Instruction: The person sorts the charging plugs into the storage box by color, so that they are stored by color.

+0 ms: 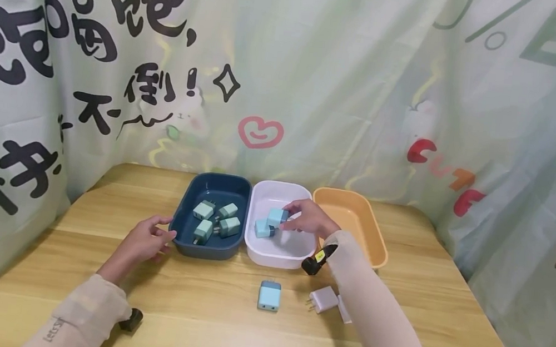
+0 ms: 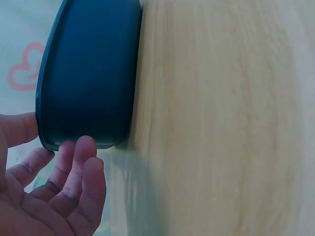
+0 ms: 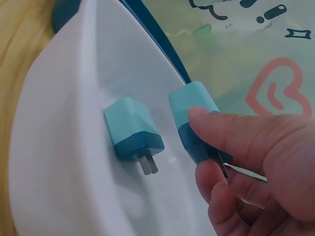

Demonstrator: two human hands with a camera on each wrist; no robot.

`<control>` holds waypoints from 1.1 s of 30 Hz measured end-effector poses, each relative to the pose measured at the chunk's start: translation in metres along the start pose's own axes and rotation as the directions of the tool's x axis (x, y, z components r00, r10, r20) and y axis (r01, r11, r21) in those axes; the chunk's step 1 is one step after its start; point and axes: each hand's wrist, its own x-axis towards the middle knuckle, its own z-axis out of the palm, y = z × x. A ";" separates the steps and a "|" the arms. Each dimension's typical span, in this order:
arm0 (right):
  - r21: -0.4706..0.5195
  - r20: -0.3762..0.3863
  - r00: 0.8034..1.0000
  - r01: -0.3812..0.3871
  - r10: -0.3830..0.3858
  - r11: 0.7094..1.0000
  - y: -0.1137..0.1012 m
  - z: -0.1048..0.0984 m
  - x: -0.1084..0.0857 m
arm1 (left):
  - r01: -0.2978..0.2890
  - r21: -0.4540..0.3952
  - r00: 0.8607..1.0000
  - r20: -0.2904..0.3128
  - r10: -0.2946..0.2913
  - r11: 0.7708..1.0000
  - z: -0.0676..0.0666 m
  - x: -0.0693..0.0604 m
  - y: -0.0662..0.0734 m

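Observation:
My right hand [image 1: 310, 219] pinches a light-blue plug adapter [image 1: 277, 217] between thumb and fingers over the white tray [image 1: 279, 260]. A second blue adapter [image 3: 130, 125] lies in that tray, its prongs showing in the right wrist view. At the dark blue tray [image 2: 88, 73], my left hand [image 1: 146, 240] touches the left edge with relaxed fingertips. Several pale green adapters [image 1: 204, 230] lie in the dark blue tray. Another blue adapter [image 1: 269, 297] rests on the table before the white tray.
An orange tray [image 1: 379, 244] stands to the right of the white one, partly behind my right arm. A white adapter [image 1: 323, 299] and another white piece [image 1: 344, 309] lie on the wooden table [image 1: 204, 317] beside my right sleeve. A printed curtain [image 1: 317, 77] hangs behind.

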 end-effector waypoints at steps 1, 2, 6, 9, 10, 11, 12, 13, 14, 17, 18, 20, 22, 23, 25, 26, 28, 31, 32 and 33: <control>0.005 0.000 1.000 -0.004 0.004 1.000 0.000 0.000 0.002 | -0.001 0.001 1.000 0.000 0.001 1.000 0.000 0.000 0.000; 0.008 -0.002 1.000 -0.008 0.008 1.000 0.000 0.001 0.004 | -0.003 0.003 1.000 0.001 0.003 1.000 -0.001 0.000 0.000; 0.038 -0.009 1.000 -0.014 0.014 0.999 0.000 0.003 0.010 | -0.007 0.007 1.000 0.002 0.007 1.000 0.000 0.001 -0.002; 0.075 -0.014 1.000 -0.022 0.023 0.997 0.000 0.006 0.014 | -0.007 0.008 1.000 -0.001 0.007 1.000 0.000 0.001 -0.002; 0.089 -0.015 1.000 -0.024 0.025 0.996 0.000 0.007 0.016 | -0.007 0.007 1.000 -0.001 0.007 1.000 0.000 0.001 -0.002; 0.097 -0.018 0.999 -0.027 0.029 0.995 0.001 0.008 0.017 | -0.007 0.007 1.000 -0.002 0.007 1.000 0.000 0.001 -0.002; 0.097 -0.021 0.999 -0.023 0.025 0.995 0.001 0.009 0.019 | -0.006 0.008 1.000 -0.003 0.006 1.000 0.000 0.001 -0.002; 0.098 -0.023 0.999 -0.021 0.023 0.995 0.001 0.010 0.020 | -0.004 0.007 1.000 -0.004 0.004 1.000 0.000 0.001 -0.002; 0.099 -0.026 0.999 -0.021 0.023 0.995 0.001 0.010 0.022 | -0.002 0.006 1.000 -0.006 0.002 1.000 0.000 0.001 -0.002; 0.099 -0.030 0.999 -0.026 0.029 0.995 -0.001 0.012 0.025 | 0.002 0.007 1.000 -0.008 -0.002 1.000 0.000 0.000 -0.001; 0.104 -0.030 0.999 -0.029 0.032 0.994 -0.001 0.013 0.026 | 0.003 0.007 1.000 -0.009 -0.003 1.000 -0.001 0.000 -0.001; 0.113 -0.030 0.999 -0.041 0.044 0.993 -0.001 0.014 0.028 | 0.005 0.006 1.000 -0.010 -0.005 1.000 0.000 0.000 -0.001; 0.118 -0.034 0.998 -0.053 0.057 0.992 -0.001 0.014 0.029 | 0.006 0.005 1.000 -0.010 -0.006 1.000 0.000 0.000 0.000; 0.122 -0.036 0.997 -0.057 0.062 0.991 -0.001 0.015 0.030 | 0.006 0.005 1.000 -0.008 -0.006 1.000 0.000 0.000 0.000; 0.123 -0.047 0.996 -0.073 0.079 0.990 0.000 0.015 0.032 | 0.007 0.004 1.000 -0.005 -0.007 1.000 0.000 0.000 0.000; 0.124 -0.052 0.995 -0.080 0.087 0.989 0.000 0.015 0.032 | 0.006 0.004 1.000 -0.004 -0.006 1.000 0.000 0.000 0.000; 0.132 -0.060 0.993 -0.091 0.099 0.987 0.001 0.015 0.034 | 0.005 0.006 1.000 -0.002 -0.005 1.000 0.000 0.000 0.000; 0.156 -0.082 0.990 -0.098 0.111 0.983 0.001 0.015 0.035 | 0.002 0.006 1.000 -0.003 -0.002 1.000 0.000 0.000 0.000; 0.171 -0.085 0.991 -0.092 0.108 0.981 0.001 0.015 0.036 | 0.002 0.006 1.000 -0.003 -0.002 1.000 0.000 0.000 0.000; 0.188 -0.088 0.990 -0.089 0.107 0.978 0.000 0.015 0.036 | 0.002 0.005 1.000 -0.004 -0.002 1.000 0.000 0.000 0.000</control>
